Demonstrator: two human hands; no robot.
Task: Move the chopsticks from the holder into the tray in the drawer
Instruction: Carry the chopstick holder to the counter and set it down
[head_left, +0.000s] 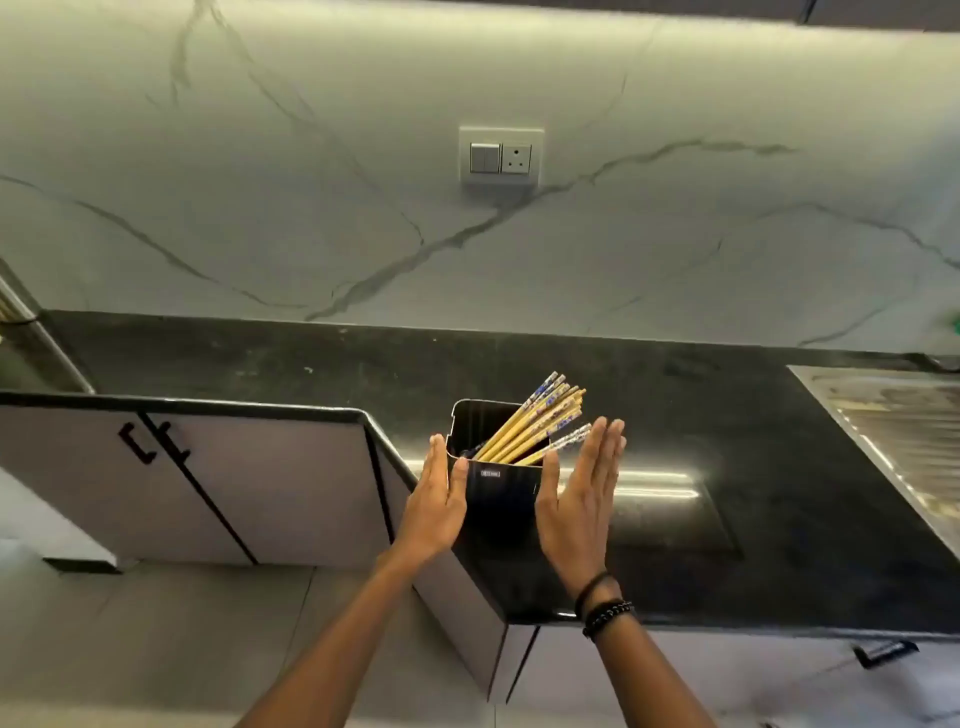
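Both hands are up on either side of the holder (501, 499), a black box standing on the dark countertop (779, 467) close to where the counter's edge cuts away at an angle. The chopsticks (540, 423) are in it, a bundle of yellow sticks with patterned blue and clear ends, leaning to the right and poking out past the holder's right rim.

The left hand (434, 501) is flat, fingers straight and together, palm turned in toward the holder's left wall. Its thumb lies at the front left corner and looks to be touching. The right hand (582, 493) mirrors it, fingers straight and pointing away from me, thumb at the front right corner. The fingertips reach up beside the lowest chopstick ends. I cannot tell whether either palm is actually pressing the walls. Neither hand has curled round anything. Dark bracelets (605, 605) sit on the right wrist, right over the counter's front edge.

There is not much margin on the left, where the angled edge runs just beside the left hand and drops to the cabinet doors (234, 467) below. Behind the holder there is bare counter back to the marble backsplash (363, 234) with its wall socket (501, 156). To the right there is a wide open stretch, then the steel drainboard (893, 426), well apart from the holder. A drawer handle (883, 652) shows under the front edge, lower right.
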